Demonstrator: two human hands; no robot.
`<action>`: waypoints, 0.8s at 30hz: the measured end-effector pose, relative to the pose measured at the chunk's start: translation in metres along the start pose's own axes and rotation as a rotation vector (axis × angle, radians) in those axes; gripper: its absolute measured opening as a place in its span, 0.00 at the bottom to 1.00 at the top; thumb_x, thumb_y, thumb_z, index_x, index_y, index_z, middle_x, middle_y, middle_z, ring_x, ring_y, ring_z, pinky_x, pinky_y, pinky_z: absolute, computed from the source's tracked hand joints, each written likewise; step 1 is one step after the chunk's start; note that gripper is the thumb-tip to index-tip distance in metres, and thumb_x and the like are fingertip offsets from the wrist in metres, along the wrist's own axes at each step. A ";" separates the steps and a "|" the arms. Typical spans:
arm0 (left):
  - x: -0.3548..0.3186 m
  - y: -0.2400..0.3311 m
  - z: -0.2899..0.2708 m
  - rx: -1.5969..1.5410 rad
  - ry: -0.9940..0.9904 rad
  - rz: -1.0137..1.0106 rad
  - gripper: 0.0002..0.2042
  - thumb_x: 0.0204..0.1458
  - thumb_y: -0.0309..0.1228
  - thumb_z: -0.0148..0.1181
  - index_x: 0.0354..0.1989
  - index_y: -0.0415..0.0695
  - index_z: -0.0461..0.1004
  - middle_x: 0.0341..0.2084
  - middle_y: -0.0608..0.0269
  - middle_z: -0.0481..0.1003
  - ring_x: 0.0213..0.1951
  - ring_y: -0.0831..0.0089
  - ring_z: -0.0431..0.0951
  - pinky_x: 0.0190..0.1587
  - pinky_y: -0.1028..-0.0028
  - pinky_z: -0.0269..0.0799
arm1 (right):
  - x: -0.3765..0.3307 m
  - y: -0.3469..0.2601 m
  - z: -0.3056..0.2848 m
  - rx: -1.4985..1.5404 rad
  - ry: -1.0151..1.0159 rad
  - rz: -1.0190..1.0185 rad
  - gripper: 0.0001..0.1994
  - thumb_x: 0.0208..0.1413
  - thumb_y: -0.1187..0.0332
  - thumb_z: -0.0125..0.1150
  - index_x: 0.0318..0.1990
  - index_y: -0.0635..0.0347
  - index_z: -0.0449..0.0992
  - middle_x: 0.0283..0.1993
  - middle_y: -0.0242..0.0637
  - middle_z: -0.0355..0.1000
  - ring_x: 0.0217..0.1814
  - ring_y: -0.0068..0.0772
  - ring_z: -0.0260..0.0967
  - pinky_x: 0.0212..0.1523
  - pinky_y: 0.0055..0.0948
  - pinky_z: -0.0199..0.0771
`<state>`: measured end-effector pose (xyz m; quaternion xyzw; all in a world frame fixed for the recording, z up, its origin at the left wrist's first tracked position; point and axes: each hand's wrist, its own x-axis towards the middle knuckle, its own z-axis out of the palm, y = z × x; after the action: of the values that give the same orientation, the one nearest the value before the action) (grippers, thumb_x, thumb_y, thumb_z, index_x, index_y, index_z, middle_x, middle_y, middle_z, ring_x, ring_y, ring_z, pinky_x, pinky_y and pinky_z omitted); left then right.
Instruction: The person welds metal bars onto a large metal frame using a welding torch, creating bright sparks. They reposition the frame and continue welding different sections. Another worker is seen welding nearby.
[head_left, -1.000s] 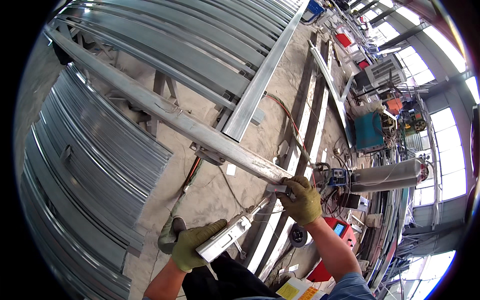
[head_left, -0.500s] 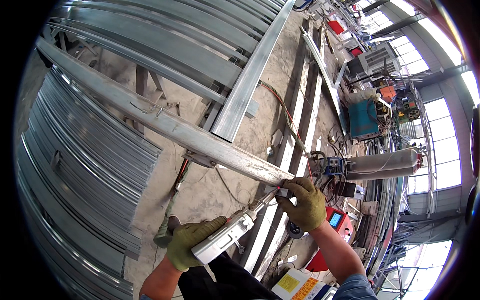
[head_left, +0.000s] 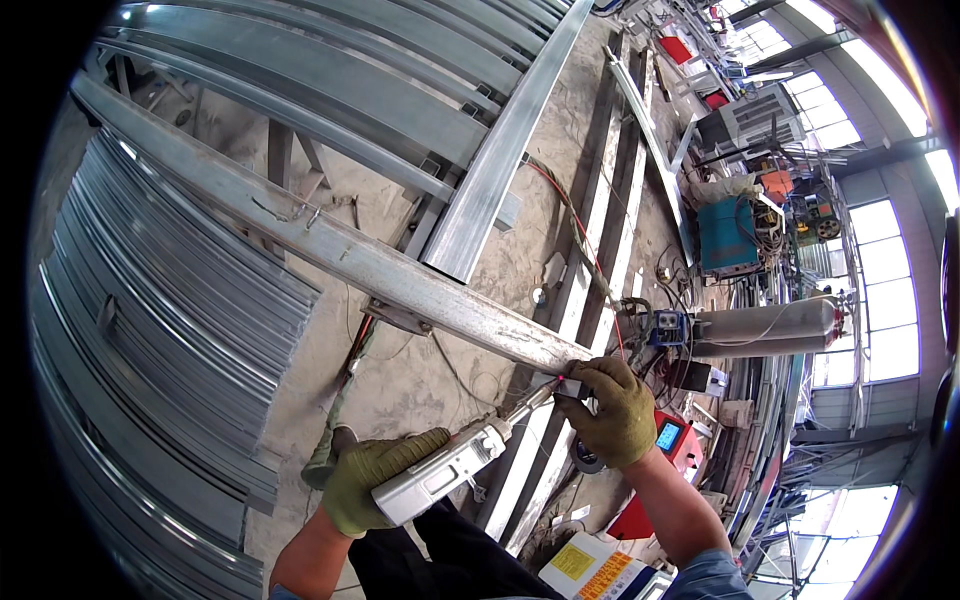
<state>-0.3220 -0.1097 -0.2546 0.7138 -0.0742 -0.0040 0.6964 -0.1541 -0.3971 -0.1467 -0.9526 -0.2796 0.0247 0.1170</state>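
My left hand (head_left: 385, 480), in an olive work glove, is wrapped round the body of a silver laser welding gun (head_left: 440, 475). The gun's narrow nozzle slants up to the right, and a small red light dot shows at its tip. My right hand (head_left: 612, 415), in a matching glove, pinches a small grey metal piece (head_left: 570, 386) at the near end of a long steel beam (head_left: 440, 308). The nozzle tip sits right beside this piece; whether they touch cannot be made out. Part of the piece is hidden behind my right fingers.
Galvanized steel channels (head_left: 480, 215) lie across supports beyond the beam. Stacked profiles (head_left: 180, 340) fill the left side. Long rails (head_left: 600, 240) run along the floor on the right, near gas cylinders (head_left: 765, 325), a teal machine (head_left: 728, 238) and a red unit with a display (head_left: 680, 440).
My left hand and the gun's rear have shifted slightly left. My right hand keeps its pinch at the beam's end, and the view has moved a little.
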 end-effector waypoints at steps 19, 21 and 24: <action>0.009 -0.011 -0.003 -0.197 0.049 -0.014 0.33 0.48 0.31 0.81 0.63 0.30 0.78 0.42 0.49 0.87 0.41 0.63 0.90 0.45 0.68 0.85 | -0.004 0.005 0.007 -0.010 0.054 -0.015 0.21 0.45 0.65 0.82 0.49 0.49 0.85 0.47 0.34 0.80 0.38 0.41 0.83 0.36 0.39 0.83; 0.009 -0.010 -0.003 -0.185 0.056 -0.005 0.33 0.48 0.32 0.81 0.63 0.30 0.78 0.41 0.49 0.87 0.41 0.62 0.90 0.45 0.68 0.85 | -0.005 0.007 0.008 -0.012 0.062 -0.019 0.21 0.45 0.65 0.82 0.49 0.49 0.85 0.48 0.34 0.80 0.38 0.41 0.83 0.36 0.39 0.83; 0.009 -0.013 -0.002 -0.180 0.078 0.024 0.34 0.48 0.34 0.82 0.63 0.31 0.77 0.41 0.49 0.87 0.41 0.62 0.90 0.46 0.67 0.85 | -0.004 0.007 0.008 0.006 0.064 -0.020 0.21 0.44 0.66 0.82 0.49 0.50 0.86 0.48 0.34 0.81 0.37 0.40 0.83 0.36 0.39 0.83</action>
<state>-0.3113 -0.1080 -0.2668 0.6472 -0.0549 0.0258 0.7599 -0.1548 -0.4038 -0.1562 -0.9497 -0.2854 -0.0061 0.1288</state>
